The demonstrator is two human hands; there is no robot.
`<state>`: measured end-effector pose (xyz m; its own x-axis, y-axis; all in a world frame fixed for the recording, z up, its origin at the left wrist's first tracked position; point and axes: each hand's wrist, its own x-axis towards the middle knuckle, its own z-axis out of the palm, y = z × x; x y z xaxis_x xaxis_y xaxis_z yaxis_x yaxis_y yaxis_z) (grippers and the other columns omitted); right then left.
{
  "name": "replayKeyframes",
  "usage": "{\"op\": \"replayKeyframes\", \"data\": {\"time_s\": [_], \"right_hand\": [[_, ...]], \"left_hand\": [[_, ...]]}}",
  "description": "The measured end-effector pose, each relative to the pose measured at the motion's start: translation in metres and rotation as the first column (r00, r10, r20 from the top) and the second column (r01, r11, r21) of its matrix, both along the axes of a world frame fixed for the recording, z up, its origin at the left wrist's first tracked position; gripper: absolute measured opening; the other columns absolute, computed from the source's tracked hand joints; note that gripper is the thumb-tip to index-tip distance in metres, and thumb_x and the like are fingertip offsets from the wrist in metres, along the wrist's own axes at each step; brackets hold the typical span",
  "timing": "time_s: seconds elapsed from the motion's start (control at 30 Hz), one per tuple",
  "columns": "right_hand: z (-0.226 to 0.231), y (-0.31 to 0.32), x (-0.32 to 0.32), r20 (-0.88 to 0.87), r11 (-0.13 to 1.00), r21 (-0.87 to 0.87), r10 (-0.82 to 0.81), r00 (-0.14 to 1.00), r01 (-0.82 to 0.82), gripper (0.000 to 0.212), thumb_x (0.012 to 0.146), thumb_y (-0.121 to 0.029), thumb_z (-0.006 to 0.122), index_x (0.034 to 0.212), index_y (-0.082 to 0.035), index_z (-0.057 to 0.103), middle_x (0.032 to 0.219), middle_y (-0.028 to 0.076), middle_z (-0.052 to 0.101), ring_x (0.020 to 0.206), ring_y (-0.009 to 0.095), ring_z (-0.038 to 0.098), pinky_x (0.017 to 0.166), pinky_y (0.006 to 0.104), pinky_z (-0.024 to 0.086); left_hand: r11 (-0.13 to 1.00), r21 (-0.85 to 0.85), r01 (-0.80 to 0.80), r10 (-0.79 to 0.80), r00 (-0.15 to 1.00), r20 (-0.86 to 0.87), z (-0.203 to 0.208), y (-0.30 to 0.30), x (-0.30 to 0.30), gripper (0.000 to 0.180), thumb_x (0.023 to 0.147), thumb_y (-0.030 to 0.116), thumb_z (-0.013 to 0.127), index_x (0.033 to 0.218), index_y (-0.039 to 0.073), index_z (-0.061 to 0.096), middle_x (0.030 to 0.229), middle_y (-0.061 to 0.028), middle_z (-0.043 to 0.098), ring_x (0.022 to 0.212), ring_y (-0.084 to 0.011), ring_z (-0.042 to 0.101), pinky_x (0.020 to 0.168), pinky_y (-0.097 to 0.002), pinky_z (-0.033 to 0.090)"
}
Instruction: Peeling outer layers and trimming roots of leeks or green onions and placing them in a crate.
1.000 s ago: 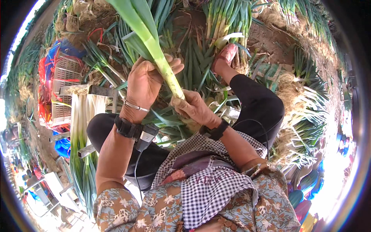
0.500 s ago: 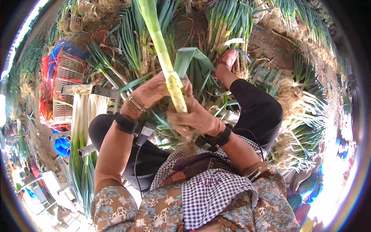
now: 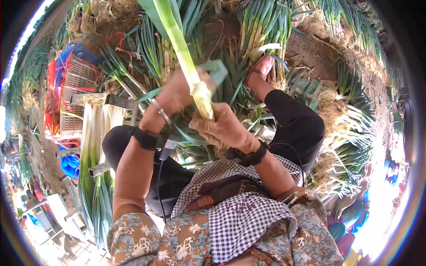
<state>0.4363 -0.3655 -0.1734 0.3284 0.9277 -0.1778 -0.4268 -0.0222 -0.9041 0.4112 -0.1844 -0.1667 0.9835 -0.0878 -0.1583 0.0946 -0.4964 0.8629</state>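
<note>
I hold a long leek (image 3: 183,53) upright in front of me, its pale stalk running up to green leaves at the top of the view. My right hand (image 3: 224,128) is closed around its lower white end. My left hand (image 3: 175,95), blurred by motion, grips the stalk just above and touches a loose green outer leaf (image 3: 216,71) that sticks out to the right. Both wrists carry black bands. My legs in dark trousers are folded below the hands.
Cleaned leeks (image 3: 95,146) lie stacked in a row on my left. Untrimmed leeks (image 3: 262,22) and green trimmings (image 3: 341,150) cover the soil ahead and to the right. Red and white plastic crates (image 3: 66,97) stand at far left. My foot in a pink shoe (image 3: 262,66) rests ahead.
The left hand has slid up the stalk and is now blurred. The loose green leaf has folded shorter and further right. The right hand stays on the leek's base.
</note>
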Motion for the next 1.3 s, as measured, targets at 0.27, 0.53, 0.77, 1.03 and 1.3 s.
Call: {"op": "replayKeyframes", "data": {"time_s": [0.27,0.53,0.77,1.03,1.3], "right_hand": [[-0.031,0.015,-0.009,-0.205,0.996,0.081,0.047,0.978,-0.031,0.033,0.089,-0.027,0.066,0.107,-0.003,0.055,0.081,0.002,0.061,0.066,0.007,0.055,0.053,0.0208,0.043],[-0.020,0.049,0.019,-0.765,0.923,-0.004,-0.251,0.594,0.385,0.043,0.101,-0.036,0.042,0.126,-0.001,0.045,0.094,0.003,0.062,0.078,0.014,0.058,0.079,0.0273,0.047],[-0.008,0.024,0.009,-0.393,0.972,-0.020,-0.224,0.892,0.235,0.022,0.100,-0.022,0.046,0.098,-0.002,0.053,0.059,-0.002,0.044,0.044,0.006,0.036,0.042,0.0209,0.030],[-0.045,-0.022,0.003,0.856,0.963,-0.269,0.230,0.462,0.020,0.029,0.084,-0.022,0.067,0.096,0.002,0.057,0.078,0.026,0.058,0.075,0.043,0.057,0.062,0.0418,0.047],[-0.203,-0.114,0.054,0.429,0.411,-0.900,0.895,0.122,0.148,0.024,0.079,-0.012,0.057,0.096,0.001,0.066,0.096,0.023,0.066,0.089,0.037,0.065,0.075,0.0474,0.052]], "left_hand": [[0.277,-0.956,-0.095,0.499,0.865,0.058,0.006,0.025,0.005,0.072,0.090,0.058,0.048,0.134,0.002,0.037,0.091,-0.0102,0.058,0.069,-0.0151,0.055,0.059,-0.0288,0.047],[0.279,-0.953,-0.117,0.511,0.858,0.044,0.014,0.012,0.010,0.071,0.092,0.053,0.050,0.135,-0.001,0.035,0.075,-0.0029,0.050,0.054,-0.0086,0.039,0.048,-0.0232,0.033],[0.354,-0.911,-0.212,0.533,0.846,0.011,0.020,0.034,0.000,0.069,0.093,0.053,0.047,0.134,-0.002,0.036,0.071,-0.0017,0.048,0.051,-0.0079,0.037,0.045,-0.0226,0.031],[0.480,-0.788,-0.386,0.745,0.654,0.134,0.038,0.086,-0.024,0.072,0.095,0.055,0.036,0.134,-0.005,0.036,0.073,0.0016,0.044,0.054,-0.0040,0.031,0.044,-0.0175,0.029],[0.378,-0.909,-0.177,0.761,0.618,0.196,0.048,0.162,-0.085,0.072,0.088,0.051,0.055,0.127,-0.007,0.040,0.076,-0.0003,0.039,0.056,-0.0051,0.032,0.046,-0.0179,0.030]]}}
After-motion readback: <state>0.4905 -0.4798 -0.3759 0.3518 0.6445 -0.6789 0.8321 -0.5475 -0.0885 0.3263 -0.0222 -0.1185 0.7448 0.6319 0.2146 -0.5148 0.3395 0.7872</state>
